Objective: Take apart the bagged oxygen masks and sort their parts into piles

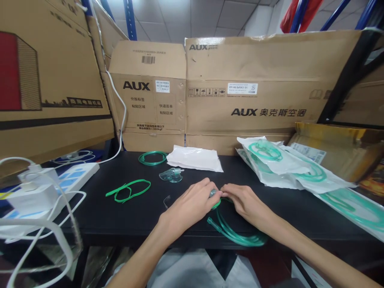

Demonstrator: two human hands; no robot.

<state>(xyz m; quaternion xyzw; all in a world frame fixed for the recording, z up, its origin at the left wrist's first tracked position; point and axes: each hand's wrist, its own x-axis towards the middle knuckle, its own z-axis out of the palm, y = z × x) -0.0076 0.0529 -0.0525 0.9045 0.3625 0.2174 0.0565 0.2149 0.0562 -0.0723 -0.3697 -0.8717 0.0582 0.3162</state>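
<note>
My left hand (192,202) and my right hand (244,202) meet at the middle of the black table (120,216), fingertips pinched together on a small green connector (215,199) at the end of a green tubing coil (237,235). The coil loops down over the table's front edge below my right hand. A clear mask (171,175) lies just beyond my left hand. A green strap loop (129,190) lies to the left, and a second green tubing coil (153,157) sits farther back.
A white plastic bag (195,159) lies at the back centre. Several sealed packs of green tubing (288,168) are stacked at the right. A white power strip (64,180) with cables sits at the left. Large cardboard boxes (240,88) wall the back.
</note>
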